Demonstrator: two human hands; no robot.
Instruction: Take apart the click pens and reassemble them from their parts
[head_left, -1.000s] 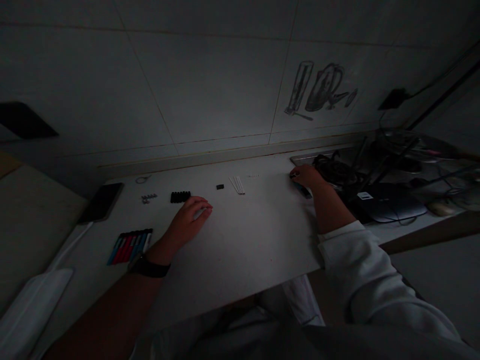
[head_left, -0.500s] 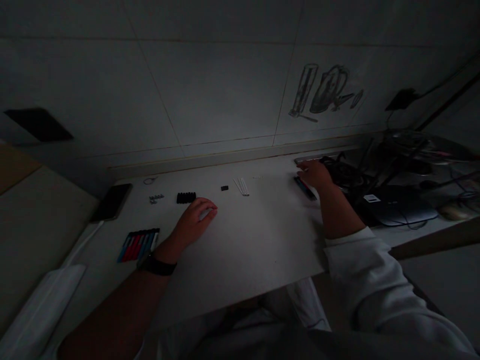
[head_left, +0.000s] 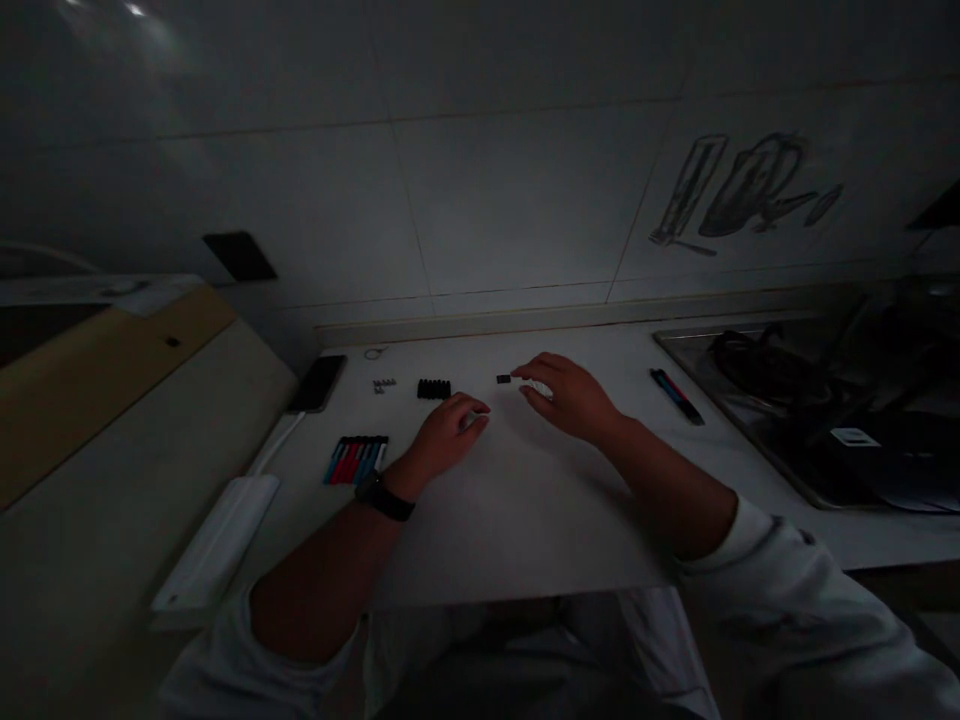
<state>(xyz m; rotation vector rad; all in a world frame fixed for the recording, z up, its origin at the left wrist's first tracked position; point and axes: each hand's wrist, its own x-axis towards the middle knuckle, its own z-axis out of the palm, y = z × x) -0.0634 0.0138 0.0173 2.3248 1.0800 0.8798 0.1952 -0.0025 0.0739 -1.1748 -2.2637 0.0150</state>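
My right hand (head_left: 566, 398) hovers over the white counter (head_left: 517, 520), thumb and fingers apart and nothing visible held. Its fingertips are close to a small black piece (head_left: 503, 379); the thin white sticks (head_left: 541, 388) show partly between the fingers. My left hand (head_left: 448, 436) rests loosely curled on the counter, a gap between thumb and fingers, nothing seen in it. Just beyond it is a row of short black cylinders (head_left: 434, 390). Small metallic parts (head_left: 384, 384) lie farther left. A row of blue, red and white pen barrels (head_left: 356, 461) lies beside my left wrist.
Pens (head_left: 676, 396) lie at the right, beside a metal-rimmed stove (head_left: 757, 450) with dark items on it. At left are a phone (head_left: 318, 383), a white cable and a white oblong block (head_left: 217, 545). A thin ring (head_left: 373, 353) lies near the wall.
My right hand has left the pens at the right and moved left to the middle, by the small black piece. The pens stay on the counter. The view has shifted left.
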